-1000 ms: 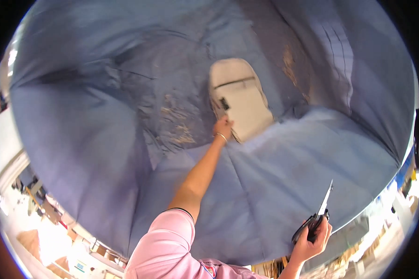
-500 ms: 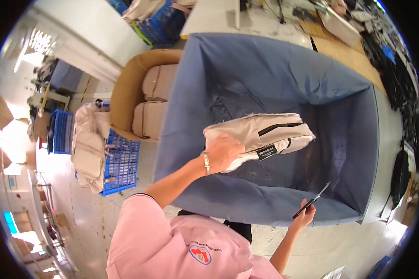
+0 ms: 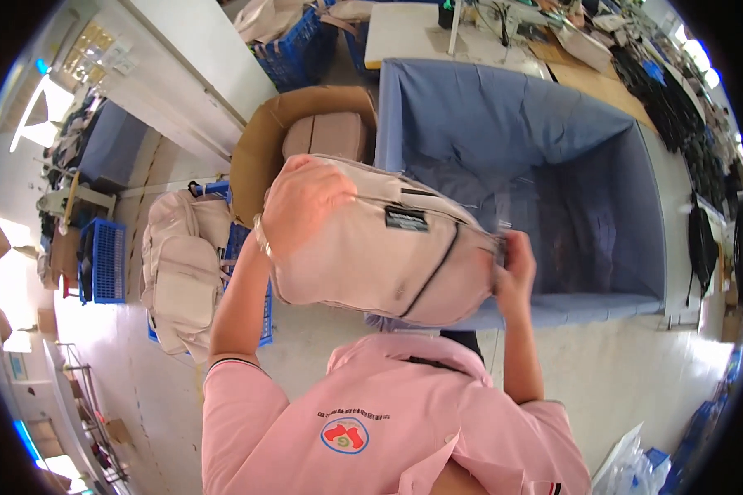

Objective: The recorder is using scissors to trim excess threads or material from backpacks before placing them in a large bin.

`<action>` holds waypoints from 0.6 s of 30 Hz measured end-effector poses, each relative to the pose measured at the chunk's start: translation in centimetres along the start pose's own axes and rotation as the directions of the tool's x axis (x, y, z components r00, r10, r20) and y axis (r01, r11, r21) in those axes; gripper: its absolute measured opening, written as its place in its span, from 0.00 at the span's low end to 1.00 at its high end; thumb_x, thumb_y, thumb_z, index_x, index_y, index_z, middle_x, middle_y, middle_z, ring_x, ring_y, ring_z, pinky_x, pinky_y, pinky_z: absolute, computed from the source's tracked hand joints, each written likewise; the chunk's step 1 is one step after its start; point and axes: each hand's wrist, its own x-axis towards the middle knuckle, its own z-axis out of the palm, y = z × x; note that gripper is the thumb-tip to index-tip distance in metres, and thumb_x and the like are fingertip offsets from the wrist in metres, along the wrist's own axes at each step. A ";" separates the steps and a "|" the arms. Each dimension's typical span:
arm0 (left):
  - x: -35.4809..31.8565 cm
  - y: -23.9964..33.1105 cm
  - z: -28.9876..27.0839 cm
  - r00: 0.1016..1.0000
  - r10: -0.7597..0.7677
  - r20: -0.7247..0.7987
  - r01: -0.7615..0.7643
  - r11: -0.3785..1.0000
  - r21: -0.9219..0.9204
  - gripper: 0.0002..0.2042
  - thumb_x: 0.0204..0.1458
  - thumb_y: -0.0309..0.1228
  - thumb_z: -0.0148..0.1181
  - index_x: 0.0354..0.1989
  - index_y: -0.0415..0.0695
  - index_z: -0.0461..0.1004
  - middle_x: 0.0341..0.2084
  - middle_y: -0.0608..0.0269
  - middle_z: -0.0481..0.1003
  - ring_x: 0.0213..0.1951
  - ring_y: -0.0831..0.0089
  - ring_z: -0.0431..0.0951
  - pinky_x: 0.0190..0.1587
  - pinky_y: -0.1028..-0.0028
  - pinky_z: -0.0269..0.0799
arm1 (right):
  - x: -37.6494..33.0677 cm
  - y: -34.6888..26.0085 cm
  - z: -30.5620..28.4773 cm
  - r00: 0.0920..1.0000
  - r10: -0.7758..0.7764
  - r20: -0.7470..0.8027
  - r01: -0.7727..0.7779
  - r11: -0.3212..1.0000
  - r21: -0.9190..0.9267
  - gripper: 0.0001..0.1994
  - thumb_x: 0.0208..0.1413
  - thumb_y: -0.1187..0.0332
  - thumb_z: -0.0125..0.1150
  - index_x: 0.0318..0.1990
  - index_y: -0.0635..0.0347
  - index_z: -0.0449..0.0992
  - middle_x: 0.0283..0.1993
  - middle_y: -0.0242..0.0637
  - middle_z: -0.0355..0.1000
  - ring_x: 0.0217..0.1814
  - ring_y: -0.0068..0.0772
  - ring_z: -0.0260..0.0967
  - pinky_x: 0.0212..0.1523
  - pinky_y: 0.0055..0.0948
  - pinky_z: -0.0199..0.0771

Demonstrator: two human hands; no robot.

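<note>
A beige backpack piece (image 3: 363, 256) with a dark zipper line and a black label is held up in front of me, over the near left edge of the blue fabric-lined bin (image 3: 520, 99). At its upper left end my left hand (image 3: 309, 198) grips it, fingers closed over the edge. My right hand (image 3: 516, 268) is at its right end, closed round a pair of scissors (image 3: 501, 239), which are blurred and partly hidden by the hand. Whether the blades touch the backpack piece I cannot tell.
Behind the backpack piece, a cardboard box (image 3: 252, 157) holds another beige piece (image 3: 326, 139). More beige backpacks (image 3: 186, 272) lie over a blue crate on the left floor. A worktable (image 3: 404, 33) stands beyond the bin; black items hang at right.
The backpack piece has been lifted out of the blue bin, turned, and brought left and nearer to me. My right hand with the scissors has risen to its right end.
</note>
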 end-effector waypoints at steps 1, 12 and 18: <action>-1.6 -1.9 1.3 1.000 0.000 0.016 0.000 1.000 -0.016 0.05 0.49 0.28 0.64 0.34 0.46 0.78 0.30 0.65 0.77 0.34 0.64 0.76 0.51 0.64 0.67 | -1.0 1.8 2.4 0.999 0.041 -0.019 -0.044 0.983 -0.176 0.15 0.46 0.81 0.64 0.43 0.65 0.70 0.37 0.32 0.69 0.41 0.17 0.64 0.43 0.18 0.67; -7.6 -12.3 12.4 0.947 -0.306 0.101 0.322 0.906 -0.275 0.06 0.54 0.36 0.59 0.31 0.51 0.81 0.29 0.70 0.78 0.45 0.68 0.74 0.60 0.58 0.49 | -3.9 5.2 7.8 0.973 0.229 0.014 -0.216 0.937 -0.275 0.20 0.47 0.70 0.74 0.43 0.66 0.70 0.30 0.25 0.69 0.31 0.13 0.62 0.31 0.18 0.64; -7.4 -13.6 14.1 0.934 -0.346 0.086 0.343 0.806 -0.483 0.03 0.50 0.31 0.64 0.31 0.48 0.81 0.31 0.68 0.77 0.44 0.65 0.74 0.54 0.66 0.65 | -3.7 3.1 7.3 0.987 0.082 0.138 0.001 0.857 -0.515 0.22 0.48 0.63 0.75 0.42 0.67 0.69 0.26 0.33 0.69 0.27 0.24 0.63 0.30 0.25 0.66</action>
